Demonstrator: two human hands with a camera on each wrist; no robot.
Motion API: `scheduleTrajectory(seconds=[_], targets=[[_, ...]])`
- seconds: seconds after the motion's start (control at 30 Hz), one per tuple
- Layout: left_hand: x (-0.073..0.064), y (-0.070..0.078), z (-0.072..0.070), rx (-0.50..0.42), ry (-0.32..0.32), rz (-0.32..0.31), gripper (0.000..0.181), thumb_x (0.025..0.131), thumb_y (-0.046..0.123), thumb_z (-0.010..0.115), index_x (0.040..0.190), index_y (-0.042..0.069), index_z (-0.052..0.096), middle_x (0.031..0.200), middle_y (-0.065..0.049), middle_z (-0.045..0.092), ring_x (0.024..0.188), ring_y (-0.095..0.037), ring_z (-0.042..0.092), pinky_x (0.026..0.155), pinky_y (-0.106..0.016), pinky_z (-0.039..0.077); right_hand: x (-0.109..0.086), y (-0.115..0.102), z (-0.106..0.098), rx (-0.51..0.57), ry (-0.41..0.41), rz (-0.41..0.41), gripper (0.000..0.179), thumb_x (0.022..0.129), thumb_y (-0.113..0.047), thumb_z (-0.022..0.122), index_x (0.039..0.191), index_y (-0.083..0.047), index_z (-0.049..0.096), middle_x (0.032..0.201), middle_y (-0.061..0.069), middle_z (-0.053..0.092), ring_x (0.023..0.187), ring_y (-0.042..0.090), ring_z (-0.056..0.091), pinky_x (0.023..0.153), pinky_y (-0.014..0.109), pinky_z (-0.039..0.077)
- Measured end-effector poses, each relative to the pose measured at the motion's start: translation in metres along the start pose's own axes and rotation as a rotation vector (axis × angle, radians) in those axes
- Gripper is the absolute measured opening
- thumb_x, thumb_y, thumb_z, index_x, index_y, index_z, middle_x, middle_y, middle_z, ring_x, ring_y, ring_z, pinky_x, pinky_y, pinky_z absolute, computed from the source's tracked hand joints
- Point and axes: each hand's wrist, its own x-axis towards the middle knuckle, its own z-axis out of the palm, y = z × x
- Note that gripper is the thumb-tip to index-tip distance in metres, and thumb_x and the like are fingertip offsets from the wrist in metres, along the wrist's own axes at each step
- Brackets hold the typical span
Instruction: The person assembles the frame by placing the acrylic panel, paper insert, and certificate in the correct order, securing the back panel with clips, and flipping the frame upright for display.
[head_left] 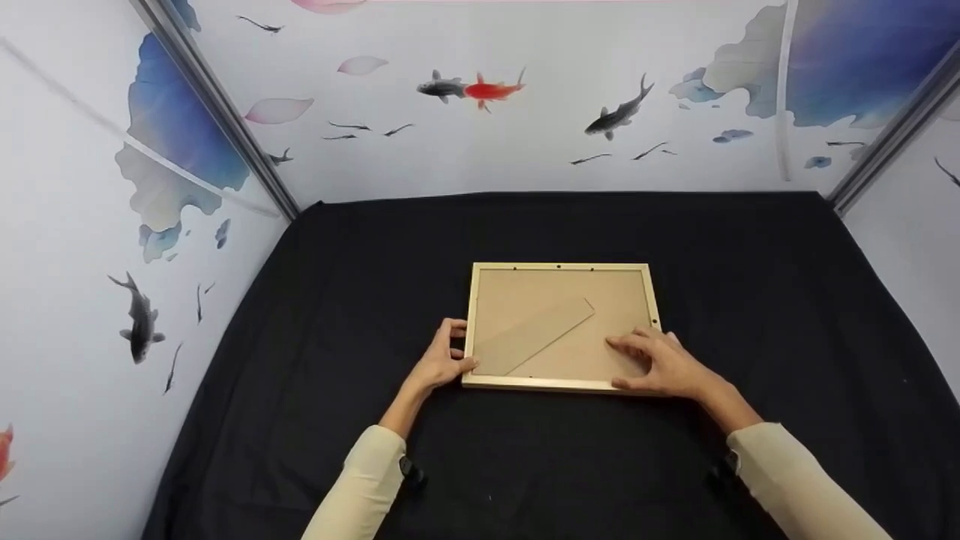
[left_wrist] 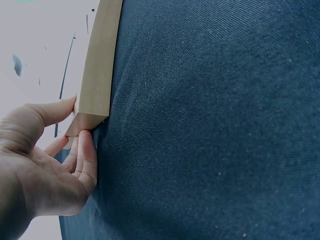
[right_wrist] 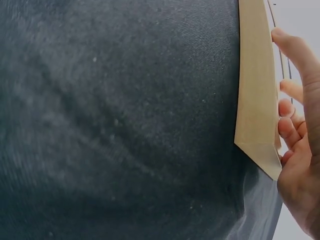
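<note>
A picture frame (head_left: 559,384) with pale wooden edges lies back side up, its brown backing board (head_left: 540,289) showing. A flat stand flap (head_left: 540,330) runs slantwise across the board. At the near left corner my left hand (head_left: 442,364) grips the frame, thumb on the top face and fingers against the outer side. The left wrist view shows this corner of the frame (left_wrist: 97,80) between thumb and fingers. Over the near right corner rests my right hand (head_left: 660,364), thumb on the near edge and index fingertip touching the board. Its other fingers bend over the frame (right_wrist: 257,75) in the right wrist view.
Black cloth (head_left: 360,270) covers the table beneath the frame. White panels (head_left: 525,150) printed with fish and leaves stand behind and at the sides, with metal posts (head_left: 225,105) at the back corners.
</note>
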Motion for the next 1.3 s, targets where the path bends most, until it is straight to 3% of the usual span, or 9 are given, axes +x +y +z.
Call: scheduleTrajectory(seconds=[0.4,0.5,0.7,1.0,1.3], targets=[[-0.004,-0.002,0.001,0.005,-0.001,0.007,0.061,0.089,-0.008,0.072,0.140,-0.002,0.039,0.132,-0.026,0.042,0.093,-0.033,0.062,0.075,-0.040,0.056,-0.001,-0.004,0.002,-0.122,0.012,-0.060,0.065,0.081,-0.049,0.082,0.132,-0.011,0.069,0.096,-0.008,0.051,0.083,0.010,0.047,0.072,0.036,0.031],[-0.006,0.003,0.000,0.010,0.005,0.015,0.061,0.088,-0.009,0.072,0.140,-0.004,0.039,0.132,-0.029,0.042,0.094,-0.038,0.061,0.075,-0.042,0.056,-0.001,-0.004,0.003,-0.128,0.024,-0.065,0.064,0.080,-0.048,0.083,0.131,-0.011,0.070,0.095,-0.008,0.052,0.082,0.009,0.047,0.071,0.036,0.031],[-0.002,-0.001,0.000,0.024,0.015,0.016,0.062,0.086,-0.010,0.073,0.139,-0.002,0.040,0.132,-0.028,0.041,0.095,-0.037,0.060,0.076,-0.040,0.055,0.002,-0.003,0.003,-0.072,0.061,-0.069,0.060,0.080,-0.045,0.085,0.127,-0.010,0.073,0.090,-0.009,0.053,0.076,0.010,0.047,0.067,0.035,0.027],[-0.001,0.003,-0.001,0.039,0.015,0.036,0.060,0.087,-0.011,0.071,0.138,-0.003,0.040,0.131,-0.029,0.041,0.092,-0.038,0.061,0.075,-0.041,0.055,0.004,-0.007,-0.003,0.043,0.026,0.011,0.059,0.078,-0.037,0.089,0.127,-0.010,0.072,0.090,-0.006,0.056,0.079,0.015,0.048,0.068,0.038,0.024],[-0.002,0.002,0.000,0.009,0.018,0.037,0.062,0.087,-0.013,0.071,0.140,-0.006,0.038,0.133,-0.033,0.039,0.095,-0.046,0.059,0.076,-0.046,0.055,0.010,-0.009,-0.005,0.159,-0.016,-0.004,0.059,0.078,-0.022,0.090,0.127,-0.004,0.064,0.086,0.004,0.054,0.077,0.018,0.050,0.069,0.033,0.033]])
